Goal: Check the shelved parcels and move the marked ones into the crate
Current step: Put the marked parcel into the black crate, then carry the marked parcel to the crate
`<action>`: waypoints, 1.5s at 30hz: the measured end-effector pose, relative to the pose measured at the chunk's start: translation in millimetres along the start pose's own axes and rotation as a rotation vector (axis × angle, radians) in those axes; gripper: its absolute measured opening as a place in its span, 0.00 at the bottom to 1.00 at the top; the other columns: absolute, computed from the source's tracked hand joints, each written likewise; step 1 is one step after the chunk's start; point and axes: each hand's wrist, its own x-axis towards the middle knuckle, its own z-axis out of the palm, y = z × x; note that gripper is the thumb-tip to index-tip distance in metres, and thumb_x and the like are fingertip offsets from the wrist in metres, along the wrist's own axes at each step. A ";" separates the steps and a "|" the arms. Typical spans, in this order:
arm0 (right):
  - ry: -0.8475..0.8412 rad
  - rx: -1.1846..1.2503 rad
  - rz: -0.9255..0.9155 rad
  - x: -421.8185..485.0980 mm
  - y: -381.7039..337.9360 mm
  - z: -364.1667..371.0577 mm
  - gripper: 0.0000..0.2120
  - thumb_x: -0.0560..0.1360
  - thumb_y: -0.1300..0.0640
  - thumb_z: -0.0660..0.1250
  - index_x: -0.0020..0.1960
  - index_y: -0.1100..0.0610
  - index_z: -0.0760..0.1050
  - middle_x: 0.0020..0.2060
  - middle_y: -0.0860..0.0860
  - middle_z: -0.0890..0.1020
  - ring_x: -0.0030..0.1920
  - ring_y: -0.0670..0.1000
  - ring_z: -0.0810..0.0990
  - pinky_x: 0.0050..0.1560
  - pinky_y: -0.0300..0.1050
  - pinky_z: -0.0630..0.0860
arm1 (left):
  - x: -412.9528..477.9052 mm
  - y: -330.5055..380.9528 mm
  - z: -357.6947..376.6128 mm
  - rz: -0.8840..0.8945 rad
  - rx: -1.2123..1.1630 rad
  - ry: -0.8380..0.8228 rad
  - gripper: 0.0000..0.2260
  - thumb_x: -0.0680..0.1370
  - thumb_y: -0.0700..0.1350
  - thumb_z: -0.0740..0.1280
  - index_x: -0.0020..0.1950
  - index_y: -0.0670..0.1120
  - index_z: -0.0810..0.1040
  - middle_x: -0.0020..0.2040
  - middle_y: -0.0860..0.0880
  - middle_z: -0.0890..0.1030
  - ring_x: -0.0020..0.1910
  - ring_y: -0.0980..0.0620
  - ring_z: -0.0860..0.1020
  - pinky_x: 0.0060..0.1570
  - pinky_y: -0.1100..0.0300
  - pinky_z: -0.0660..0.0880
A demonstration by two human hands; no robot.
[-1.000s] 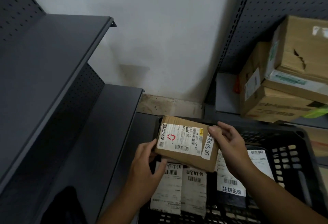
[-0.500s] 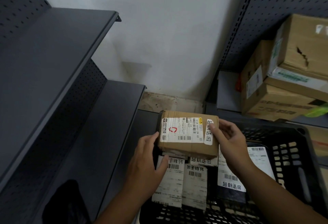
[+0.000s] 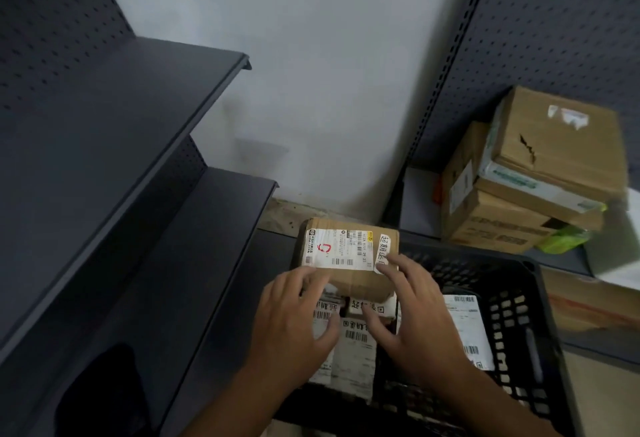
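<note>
Containers first. A black slatted crate (image 3: 512, 325) fills the lower right of the frame. In it I see several flat parcels with white barcode labels and handwritten characters: a group (image 3: 356, 350) at lower centre, partly under the hands, and one (image 3: 464, 325) further right against the crate's perforated wall.

The brown cardboard parcel (image 3: 349, 284) sits at the crate's upper-left corner, on top of the flat parcels. Its printed label (image 3: 337, 249) faces the camera, and a white strip with handwritten characters (image 3: 384, 246) runs along its right end. I cannot tell whether the parcel also leans on the crate rim.

Hands. The left hand (image 3: 294, 315) lies just below the parcel's lower-left corner, fingers spread and fairly straight, with the fingertips overlapping that corner. The right hand (image 3: 412, 315) is below the lower-right corner, fingers also extended, with the index tip at the bottom of the handwritten strip. Neither hand is curled around the parcel. Both are flat and relaxed, at most touching it.

Surroundings. Two dark grey shelves (image 3: 104, 131) step down the left of the frame. At upper right, on another shelf against a perforated back panel (image 3: 554, 21), stand stacked cardboard boxes (image 3: 554, 145), the top one torn, with something green (image 3: 561, 239) beside them. A pale wall (image 3: 311, 73) fills the centre.
</note>
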 end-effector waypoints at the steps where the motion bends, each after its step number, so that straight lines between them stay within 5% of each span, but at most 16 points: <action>1: 0.003 -0.001 -0.018 -2.7 -2.7 -3.9 0.29 0.75 0.43 0.71 0.72 0.53 0.71 0.72 0.48 0.70 0.73 0.50 0.68 0.73 0.51 0.68 | -4.7 4.1 -3.0 0.006 -0.006 0.024 0.23 0.75 0.59 0.65 0.69 0.56 0.72 0.65 0.58 0.72 0.65 0.56 0.71 0.66 0.58 0.66; 8: -0.043 -0.026 -0.294 5.7 -29.4 -22.5 0.28 0.72 0.47 0.75 0.70 0.52 0.73 0.69 0.49 0.73 0.69 0.50 0.70 0.70 0.46 0.64 | -45.8 18.1 -14.5 -0.141 0.094 0.204 0.25 0.76 0.60 0.65 0.70 0.52 0.75 0.64 0.53 0.75 0.64 0.51 0.74 0.65 0.51 0.72; 17: -0.193 0.159 -0.675 -26.5 -57.8 4.0 0.25 0.70 0.53 0.78 0.65 0.58 0.77 0.64 0.56 0.77 0.65 0.58 0.75 0.65 0.59 0.73 | -179.5 69.2 -22.0 -0.616 0.234 0.363 0.24 0.78 0.61 0.64 0.70 0.50 0.77 0.64 0.51 0.77 0.63 0.49 0.76 0.66 0.51 0.71; 23: -0.410 0.232 -0.946 -92.9 -114.1 19.4 0.21 0.75 0.49 0.73 0.65 0.55 0.76 0.64 0.51 0.74 0.66 0.55 0.74 0.68 0.54 0.72 | -285.1 111.8 -26.7 -0.891 0.342 0.441 0.24 0.78 0.61 0.63 0.69 0.50 0.77 0.64 0.51 0.76 0.62 0.48 0.76 0.64 0.51 0.73; 25: -0.513 0.266 -1.154 -153.2 -158.0 28.1 0.21 0.76 0.46 0.71 0.66 0.53 0.75 0.64 0.49 0.74 0.67 0.53 0.73 0.69 0.51 0.70 | -361.6 143.2 -26.8 -1.114 0.376 0.506 0.24 0.78 0.61 0.64 0.69 0.50 0.77 0.64 0.51 0.76 0.62 0.48 0.76 0.64 0.50 0.72; 27: -0.553 0.261 -1.153 -166.8 -168.9 26.8 0.22 0.77 0.45 0.70 0.67 0.52 0.75 0.64 0.47 0.73 0.67 0.51 0.72 0.69 0.49 0.69 | -378.5 150.4 -24.7 -1.138 0.381 0.516 0.23 0.77 0.60 0.64 0.67 0.49 0.78 0.63 0.51 0.77 0.61 0.47 0.77 0.63 0.50 0.73; 35: -0.782 0.319 -1.625 -332.3 -234.4 23.2 0.23 0.77 0.44 0.68 0.69 0.51 0.73 0.63 0.45 0.74 0.65 0.49 0.73 0.67 0.46 0.70 | -537.0 260.0 2.5 -1.576 0.439 0.690 0.23 0.78 0.61 0.64 0.67 0.49 0.78 0.62 0.51 0.77 0.59 0.48 0.77 0.62 0.52 0.73; 45: -0.928 0.272 -1.882 -510.9 -261.5 -2.1 0.24 0.77 0.41 0.61 0.69 0.50 0.71 0.64 0.44 0.73 0.65 0.47 0.72 0.65 0.45 0.72 | -669.5 355.7 44.6 -1.824 0.456 0.847 0.22 0.77 0.61 0.64 0.66 0.51 0.78 0.60 0.54 0.78 0.58 0.51 0.76 0.61 0.56 0.72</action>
